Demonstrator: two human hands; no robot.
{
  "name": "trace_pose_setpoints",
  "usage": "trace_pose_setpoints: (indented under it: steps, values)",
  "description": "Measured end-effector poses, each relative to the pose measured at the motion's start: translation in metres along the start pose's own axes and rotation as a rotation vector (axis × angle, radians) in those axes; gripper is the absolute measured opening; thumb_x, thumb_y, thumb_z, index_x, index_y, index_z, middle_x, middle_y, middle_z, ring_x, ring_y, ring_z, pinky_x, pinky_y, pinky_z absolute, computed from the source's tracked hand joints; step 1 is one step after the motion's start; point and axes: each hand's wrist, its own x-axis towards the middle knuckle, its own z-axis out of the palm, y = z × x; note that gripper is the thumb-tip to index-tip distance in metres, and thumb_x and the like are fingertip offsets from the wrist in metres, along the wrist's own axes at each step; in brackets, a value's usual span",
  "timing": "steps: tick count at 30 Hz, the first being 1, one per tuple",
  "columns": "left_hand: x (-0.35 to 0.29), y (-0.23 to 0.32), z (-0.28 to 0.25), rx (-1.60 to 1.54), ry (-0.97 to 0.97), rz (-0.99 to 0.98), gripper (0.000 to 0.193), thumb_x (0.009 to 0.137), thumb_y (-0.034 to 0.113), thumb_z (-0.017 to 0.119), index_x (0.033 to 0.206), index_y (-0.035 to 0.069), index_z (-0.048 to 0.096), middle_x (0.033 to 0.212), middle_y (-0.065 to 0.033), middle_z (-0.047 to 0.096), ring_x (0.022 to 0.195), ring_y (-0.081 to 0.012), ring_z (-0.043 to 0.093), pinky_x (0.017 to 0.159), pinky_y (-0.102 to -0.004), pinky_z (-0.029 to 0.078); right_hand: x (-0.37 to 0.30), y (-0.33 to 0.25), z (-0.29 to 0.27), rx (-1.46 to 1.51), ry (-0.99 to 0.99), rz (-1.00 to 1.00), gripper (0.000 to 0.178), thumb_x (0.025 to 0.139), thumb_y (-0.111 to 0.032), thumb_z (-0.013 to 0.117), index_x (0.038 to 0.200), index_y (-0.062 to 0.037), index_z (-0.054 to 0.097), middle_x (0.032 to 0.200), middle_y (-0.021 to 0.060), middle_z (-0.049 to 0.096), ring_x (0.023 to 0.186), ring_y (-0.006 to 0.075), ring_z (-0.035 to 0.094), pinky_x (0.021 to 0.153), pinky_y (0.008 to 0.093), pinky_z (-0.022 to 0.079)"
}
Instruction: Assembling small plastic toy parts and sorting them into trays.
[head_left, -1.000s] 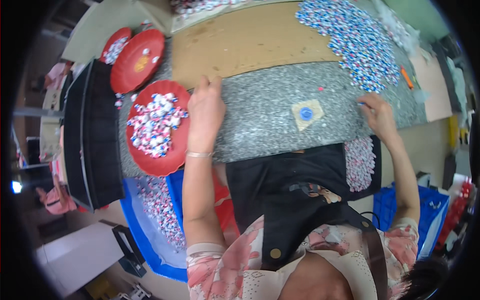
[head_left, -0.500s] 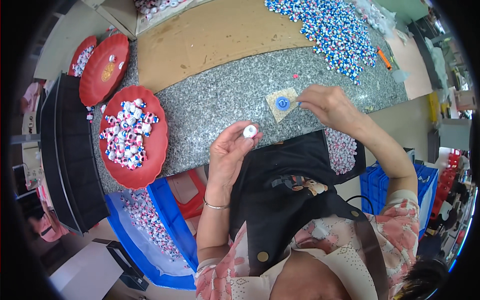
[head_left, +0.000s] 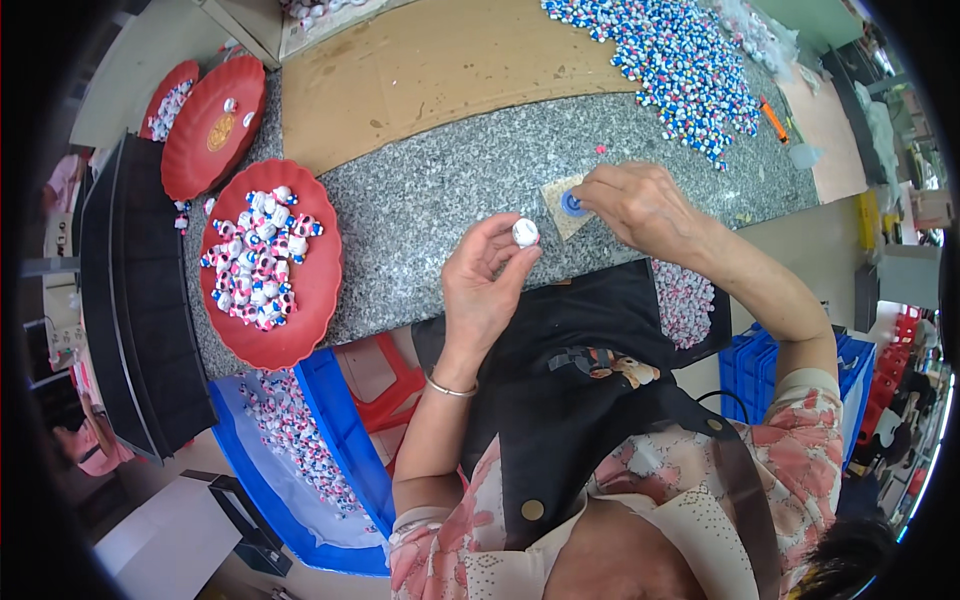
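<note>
My left hand [head_left: 487, 275] pinches a small white round figurine head [head_left: 525, 232] between thumb and fingers, above the front edge of the granite table. At the right, my right hand [head_left: 640, 205] has its fingertips pressed together over a small round blue dish [head_left: 572, 203]. A small blue piece showed in those fingertips a moment ago; now the fingers mostly hide it. Under the dish lies a speckled beige square pad [head_left: 556, 212].
A red scalloped plate [head_left: 325, 275] of small figurines stands left, with another red plate [head_left: 190, 165] behind. Small blue-and-white pieces [head_left: 680, 80] are heaped at back right, near an orange tool [head_left: 773, 120]. Cardboard [head_left: 430, 75] covers the table's back. A blue crate [head_left: 345, 430] sits below left.
My right hand has moved left, bringing its fingertips over the blue dish. My left hand has risen slightly rightward with the white head, which now shows a different side.
</note>
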Motion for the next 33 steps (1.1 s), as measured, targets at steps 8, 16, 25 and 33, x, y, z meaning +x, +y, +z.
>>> trace_pose_setpoints:
  steps: [8, 16, 25, 33]
  values:
    - [0.008, -0.011, 0.018, 0.737, 0.016, 0.627, 0.035, 0.075, -0.006, 0.071, 0.108, 0.0, 0.063, 0.104, -0.0143, 0.064, 0.086, -0.021, 0.066, 0.071, -0.0304, 0.056, -0.009, -0.03, -0.001, 1.096, 0.131, 0.799, 0.019, 0.083, -0.004, 0.068, 0.102, 0.0007, 0.068, 0.08, 0.0067, 0.068, 0.073, 0.0121, 0.065, 0.065, 0.0266, 0.051]
    - [0.008, 0.013, 0.012, 0.191, -0.415, 0.044, 0.031, 0.086, -0.001, 0.061, 0.117, -0.004, 0.062, 0.094, -0.0111, 0.065, 0.076, -0.0142, 0.063, 0.066, -0.0244, 0.051, -0.016, -0.035, -0.017, 0.575, 0.127, 0.189, 0.016, 0.081, 0.0, 0.068, 0.096, -0.0016, 0.069, 0.081, 0.0097, 0.067, 0.072, 0.0176, 0.067, 0.061, 0.0282, 0.051]
    - [-0.003, 0.026, 0.004, 0.181, -0.408, -0.077, 0.026, 0.092, 0.003, 0.055, 0.117, -0.002, 0.063, 0.091, -0.0082, 0.062, 0.075, -0.0103, 0.061, 0.066, -0.0213, 0.049, -0.013, -0.047, -0.002, 0.635, 0.061, 0.282, 0.011, 0.082, -0.007, 0.068, 0.092, -0.0039, 0.068, 0.075, 0.0097, 0.063, 0.068, 0.0275, 0.064, 0.059, 0.0344, 0.049]
    - [-0.002, 0.098, -0.075, 0.701, 0.212, 0.313, 0.024, 0.083, -0.003, 0.065, 0.107, -0.003, 0.064, 0.097, -0.0097, 0.064, 0.084, -0.0143, 0.06, 0.075, -0.0253, 0.047, 0.011, -0.015, -0.016, 0.682, -0.029, 0.317, 0.039, 0.085, -0.007, 0.065, 0.123, -0.0041, 0.058, 0.106, 0.0113, 0.062, 0.094, 0.0185, 0.063, 0.082, 0.0315, 0.051]
